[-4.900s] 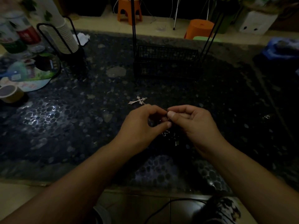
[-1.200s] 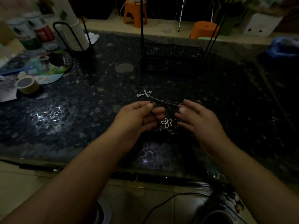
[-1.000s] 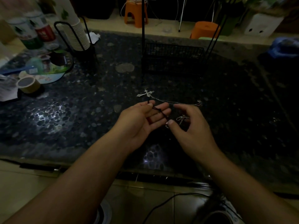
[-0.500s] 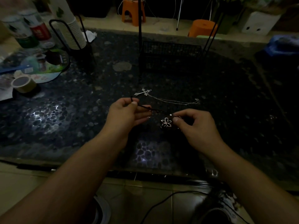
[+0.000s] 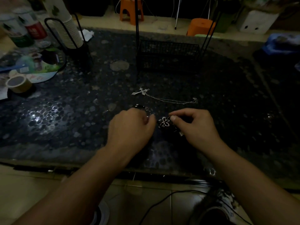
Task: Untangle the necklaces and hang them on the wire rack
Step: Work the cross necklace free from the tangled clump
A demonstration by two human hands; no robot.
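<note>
Since half a second ago both hands have sunk lower over the dark pebble-patterned table. Left hand curls, blurred — its grip unclear. Right hand pinches one silver flower-pendant necklace; one silver cross necklace lies beyond, before the black wire rack.

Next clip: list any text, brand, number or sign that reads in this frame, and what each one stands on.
No text reads in this frame.
Red-banded can: pale marks on the red band, too blurred to read.
Green-banded can: label blurred, unreadable.
Round printed sheet: pictures and a small white tag, too small to read.
Cross necklace, flower pendant, wire rack: no lettering visible.
</note>
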